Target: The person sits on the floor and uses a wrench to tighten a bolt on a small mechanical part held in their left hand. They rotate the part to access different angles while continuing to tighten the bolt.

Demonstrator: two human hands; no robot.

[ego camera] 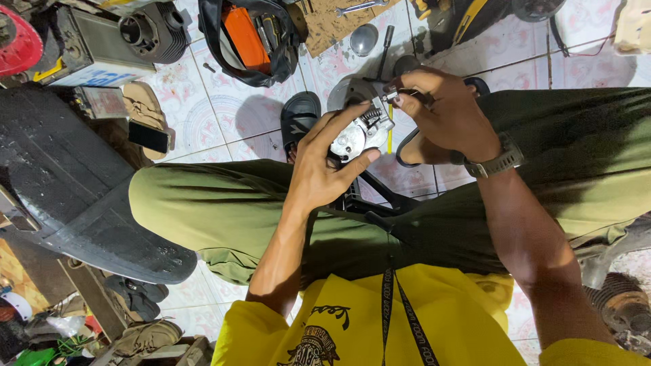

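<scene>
Head view, person seated, knees apart over a patterned white tiled floor [224,115].

Left hand [324,166] is closed on a small silver cast-metal engine part with a round face [356,135]: thumb under it, fingers spread across its top. The part sits between the 2 knees, above the floor, just in front of the olive-green trousers [217,210].

Right hand [444,112] is pinched narrow on a thin metal pin or tool tip [393,97] at the part's upper right edge, right beside a short coil spring [369,115] on the part. Cannot tell whether it is a tool or a loose piece. Grey-strapped wristwatch [498,161] on that wrist.

Below the hands: a black sandal [300,115] on the tiles, and a black frame piece [376,193] between the thighs.

Around:
- open black bag with an orange item inside [247,37], top centre of the floor
- finned dark engine cylinder [152,30], top left
- black phone [148,137] lying on a tan sandal, left
- large dark curved plastic panel [74,196] along the left edge
- open-end spanner [359,8] on a board at the top edge

Yellow shirt [366,318] with a black lanyard at the bottom.
</scene>
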